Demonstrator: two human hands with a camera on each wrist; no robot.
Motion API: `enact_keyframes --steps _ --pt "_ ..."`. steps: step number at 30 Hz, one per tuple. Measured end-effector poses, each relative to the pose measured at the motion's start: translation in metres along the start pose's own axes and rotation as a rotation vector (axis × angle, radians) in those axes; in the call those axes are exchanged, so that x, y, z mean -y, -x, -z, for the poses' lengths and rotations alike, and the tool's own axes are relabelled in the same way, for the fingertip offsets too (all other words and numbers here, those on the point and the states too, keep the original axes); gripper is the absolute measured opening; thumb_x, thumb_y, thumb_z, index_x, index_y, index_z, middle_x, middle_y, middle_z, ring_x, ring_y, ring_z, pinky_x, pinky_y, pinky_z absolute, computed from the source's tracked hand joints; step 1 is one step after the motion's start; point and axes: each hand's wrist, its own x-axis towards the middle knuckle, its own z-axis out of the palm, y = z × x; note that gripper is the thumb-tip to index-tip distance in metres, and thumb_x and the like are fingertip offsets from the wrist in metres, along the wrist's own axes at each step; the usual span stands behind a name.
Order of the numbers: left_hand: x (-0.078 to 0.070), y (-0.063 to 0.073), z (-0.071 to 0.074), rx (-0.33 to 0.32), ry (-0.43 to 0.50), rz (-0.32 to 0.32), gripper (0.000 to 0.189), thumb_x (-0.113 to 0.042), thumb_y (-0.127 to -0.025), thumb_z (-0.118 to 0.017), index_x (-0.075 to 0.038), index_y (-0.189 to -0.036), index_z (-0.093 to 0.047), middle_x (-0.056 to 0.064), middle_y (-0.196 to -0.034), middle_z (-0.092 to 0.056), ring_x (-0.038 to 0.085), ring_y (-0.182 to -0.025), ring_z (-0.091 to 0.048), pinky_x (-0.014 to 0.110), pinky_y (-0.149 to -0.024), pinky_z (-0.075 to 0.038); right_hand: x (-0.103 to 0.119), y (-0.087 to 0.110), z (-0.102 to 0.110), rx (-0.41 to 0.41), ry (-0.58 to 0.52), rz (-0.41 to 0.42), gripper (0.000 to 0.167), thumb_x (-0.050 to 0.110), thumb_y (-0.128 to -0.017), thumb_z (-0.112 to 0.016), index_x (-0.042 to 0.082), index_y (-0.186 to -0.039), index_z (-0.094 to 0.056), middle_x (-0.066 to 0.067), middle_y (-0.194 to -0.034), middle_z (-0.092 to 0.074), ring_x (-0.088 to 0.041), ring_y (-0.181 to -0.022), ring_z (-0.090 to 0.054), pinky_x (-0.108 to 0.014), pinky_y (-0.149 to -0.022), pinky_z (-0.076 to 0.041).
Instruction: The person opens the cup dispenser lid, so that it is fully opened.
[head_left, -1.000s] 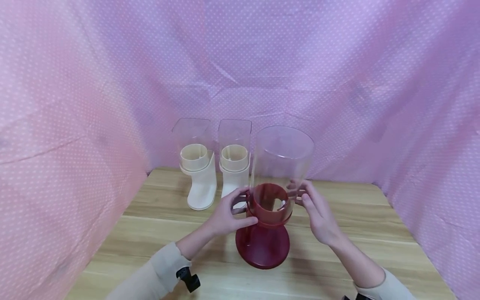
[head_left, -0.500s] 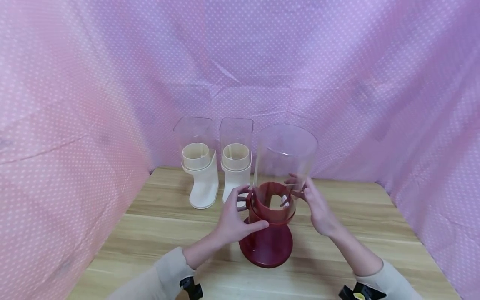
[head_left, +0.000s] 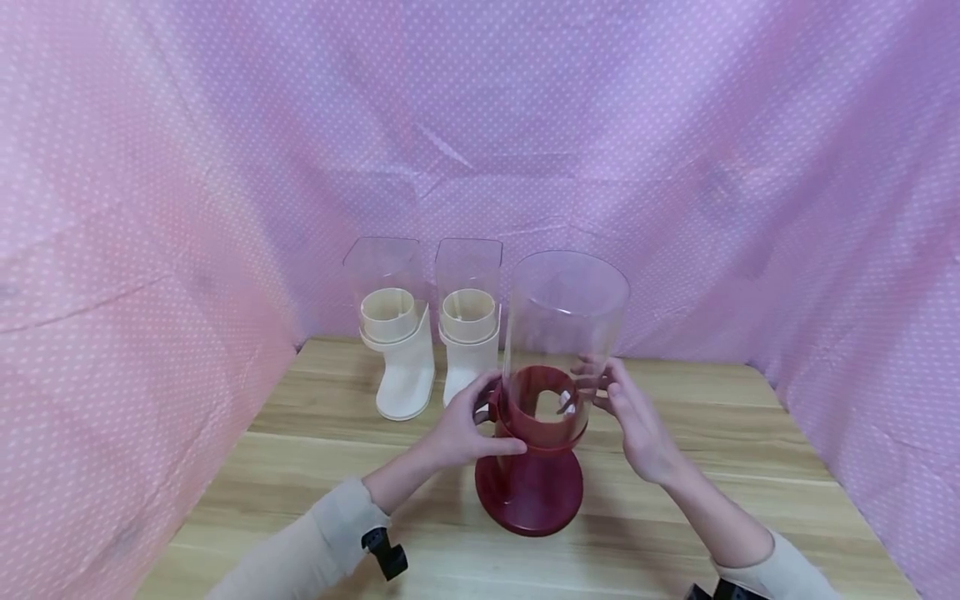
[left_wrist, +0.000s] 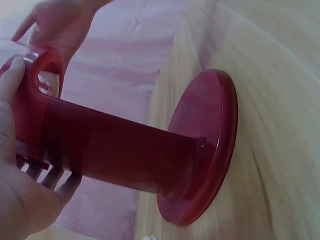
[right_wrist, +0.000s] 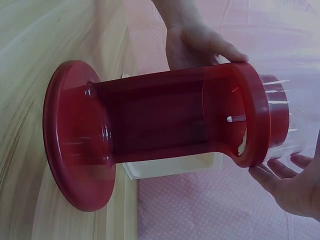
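Red stand [right_wrist: 155,117], long axis upright, between hands: left hand [head_left: 459,435] grips collar [right_wrist: 256,115]; right hand [head_left: 645,435], fingers relaxed, at opposite side.

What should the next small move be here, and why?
Probably close the right hand round the clear cylinder to steady it: that hand sits loosely by the cylinder's lower end, while the left hand grips the red stand at its collar.

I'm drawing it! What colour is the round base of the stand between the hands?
The round base is dark red; the right wrist view shows best.
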Motion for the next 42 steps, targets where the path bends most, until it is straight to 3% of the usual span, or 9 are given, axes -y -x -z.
enact_keyframes --steps 4,7,11,17,23,28,35,39,42 --pt "-0.002 0.008 -0.012 -0.111 -0.03 0.038 0.093 -0.039 -0.075 -0.098 -0.02 -0.152 -0.047 0.003 -0.139 -0.065 0.024 -0.124 -0.066 0.043 -0.101 -0.061 -0.006 -0.004 -0.005 -0.015 0.0 0.029 0.046 0.015 -0.114 -0.025 -0.006 -0.151 -0.043 -0.03 -0.137 -0.06 -0.011 -0.123 -0.066 -0.022 -0.105 -0.055" --pt "-0.004 0.014 -0.023 -0.194 -0.057 0.031 0.091 -0.039 -0.074 -0.098 -0.021 -0.148 -0.048 0.001 -0.136 -0.064 0.023 -0.122 -0.065 0.045 -0.1 -0.06 -0.01 -0.007 -0.01 -0.02 -0.004 0.056 0.049 0.018 -0.115 -0.023 -0.007 -0.153 -0.041 -0.031 -0.136 -0.061 -0.01 -0.124 -0.065 -0.022 -0.105 -0.054" --pt "-0.004 0.019 -0.034 -0.245 -0.08 0.018 0.09 -0.04 -0.074 -0.098 -0.023 -0.147 -0.046 -0.003 -0.137 -0.062 0.02 -0.127 -0.059 0.045 -0.102 -0.059 -0.012 -0.009 -0.012 -0.04 -0.055 0.064 0.054 0.026 -0.116 -0.022 -0.011 -0.152 -0.041 -0.029 -0.134 -0.061 -0.009 -0.122 -0.065 -0.022 -0.099 -0.055" --pt "0.008 0.014 -0.028 -0.151 -0.036 -0.037 0.102 -0.042 -0.074 -0.098 -0.024 -0.155 -0.04 0.0 -0.147 -0.058 0.021 -0.137 -0.055 0.043 -0.113 -0.054 -0.013 -0.004 -0.009 -0.056 -0.121 0.053 0.052 0.024 -0.116 -0.023 -0.007 -0.152 -0.044 -0.011 -0.137 -0.063 -0.008 -0.127 -0.063 -0.019 -0.105 -0.053" --pt "0.016 0.006 -0.018 -0.046 -0.009 -0.084 0.099 -0.041 -0.076 -0.097 -0.022 -0.156 -0.042 0.006 -0.143 -0.063 0.021 -0.129 -0.063 0.032 -0.108 -0.057 -0.01 0.002 -0.006 -0.05 -0.114 0.057 0.048 0.017 -0.115 -0.023 -0.01 -0.148 -0.045 -0.032 -0.135 -0.06 -0.011 -0.126 -0.065 -0.02 -0.104 -0.055" --pt "0.016 0.005 -0.02 -0.059 -0.018 -0.058 0.091 -0.041 -0.076 -0.097 -0.026 -0.151 -0.048 0.002 -0.135 -0.067 0.018 -0.121 -0.066 0.031 -0.1 -0.06 -0.007 0.001 -0.006 -0.038 -0.091 0.046 0.048 0.014 -0.115 -0.022 -0.013 -0.149 -0.043 -0.036 -0.135 -0.059 -0.01 -0.125 -0.065 -0.02 -0.103 -0.055" --pt "0.009 0.013 -0.033 -0.161 0.001 0.012 0.095 -0.031 -0.073 -0.1 -0.031 -0.151 -0.045 -0.005 -0.139 -0.062 0.024 -0.127 -0.064 0.038 -0.102 -0.06 -0.008 -0.005 -0.011 -0.02 -0.071 0.03 0.051 0.019 -0.116 -0.02 -0.012 -0.151 -0.041 -0.035 -0.137 -0.059 -0.009 -0.125 -0.064 -0.02 -0.101 -0.054" --pt "0.008 0.018 -0.037 -0.196 -0.04 0.005 0.098 -0.033 -0.073 -0.1 -0.034 -0.151 -0.042 -0.009 -0.141 -0.06 0.019 -0.131 -0.061 0.035 -0.104 -0.059 -0.01 -0.008 -0.014 -0.022 -0.074 0.036 0.051 0.02 -0.117 -0.019 -0.008 -0.151 -0.043 -0.02 -0.137 -0.063 -0.008 -0.124 -0.064 -0.019 -0.102 -0.053" --pt "0.01 0.016 -0.035 -0.183 -0.074 -0.045 0.101 -0.038 -0.072 -0.1 -0.033 -0.153 -0.04 -0.008 -0.144 -0.059 0.017 -0.133 -0.06 0.035 -0.106 -0.058 -0.008 -0.015 -0.011 -0.042 -0.131 0.073 0.05 0.023 -0.117 -0.021 -0.003 -0.152 -0.046 -0.003 -0.139 -0.064 -0.006 -0.127 -0.063 -0.018 -0.106 -0.051"
